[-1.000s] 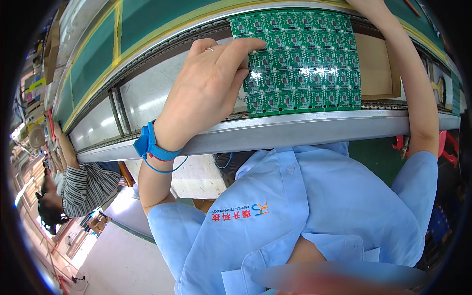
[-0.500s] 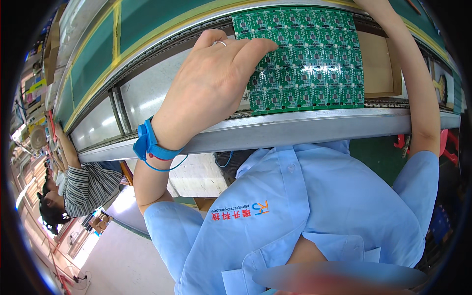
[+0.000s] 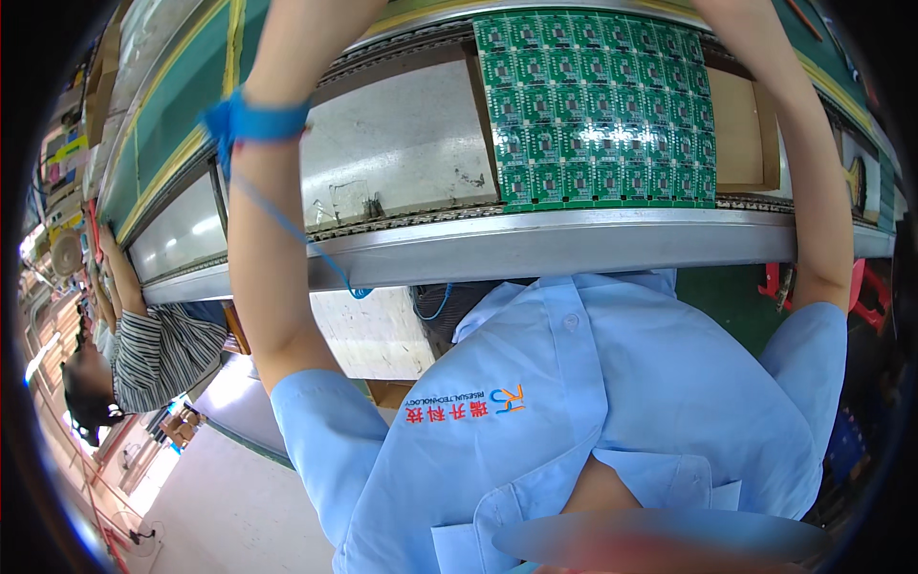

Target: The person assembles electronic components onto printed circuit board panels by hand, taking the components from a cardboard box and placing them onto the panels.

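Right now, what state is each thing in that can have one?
Left hand: cut off by the top edge, grip unseen.
Right hand: out of view, its arm stretched forward.
Board: flat across the track, no fingers visible on it.
Band: fastened round the left wrist.
Cord: slack.
Shirt: worn, open at the neck.

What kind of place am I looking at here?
Most likely an electronics factory's assembly line: a green panel of circuit boards lies across what looks like a chain conveyor, and a corded blue wrist strap, perhaps for grounding, is being worn.
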### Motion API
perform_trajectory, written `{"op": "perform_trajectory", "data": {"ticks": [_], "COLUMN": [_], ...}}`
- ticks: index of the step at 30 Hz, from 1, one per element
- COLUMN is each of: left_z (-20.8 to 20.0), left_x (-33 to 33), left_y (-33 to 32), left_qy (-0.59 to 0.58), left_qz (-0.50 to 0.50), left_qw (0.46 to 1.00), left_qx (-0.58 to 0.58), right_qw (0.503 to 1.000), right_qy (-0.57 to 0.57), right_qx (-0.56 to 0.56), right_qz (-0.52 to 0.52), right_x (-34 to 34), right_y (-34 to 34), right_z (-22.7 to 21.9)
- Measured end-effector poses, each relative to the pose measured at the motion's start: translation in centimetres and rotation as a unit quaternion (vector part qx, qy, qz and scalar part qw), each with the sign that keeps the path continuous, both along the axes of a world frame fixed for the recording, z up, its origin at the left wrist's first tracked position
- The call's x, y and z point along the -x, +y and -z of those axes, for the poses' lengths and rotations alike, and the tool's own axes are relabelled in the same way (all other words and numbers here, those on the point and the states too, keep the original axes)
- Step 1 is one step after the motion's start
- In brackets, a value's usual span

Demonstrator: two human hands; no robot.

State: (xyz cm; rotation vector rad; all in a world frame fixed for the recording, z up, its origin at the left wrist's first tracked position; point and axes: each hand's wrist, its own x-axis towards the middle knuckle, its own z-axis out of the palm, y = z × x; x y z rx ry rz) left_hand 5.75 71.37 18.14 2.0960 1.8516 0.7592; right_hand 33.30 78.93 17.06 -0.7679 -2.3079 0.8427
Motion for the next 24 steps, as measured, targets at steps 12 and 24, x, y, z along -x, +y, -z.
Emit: {"op": "perform_trajectory", "data": {"ticks": [12, 24], "left_z": [3.9, 3.0], "left_x": [0.9, 0.0], "left_y": [3.6, 2.6], "left_qy": [-0.028, -0.089], "left_qz": [0.01, -0.047], "left_qw": [0.999, 0.99], "left_qx": [-0.025, -0.095], "right_qw": [0.989, 0.986], "right_qy": [-0.087, -0.153], "right_qx": [0.033, 0.022], "right_qz": [-0.114, -0.054], "right_x": [-1.2, -1.7], "right_y": [-10.6, -11.2], "right_z": [0.0, 0.1]}}
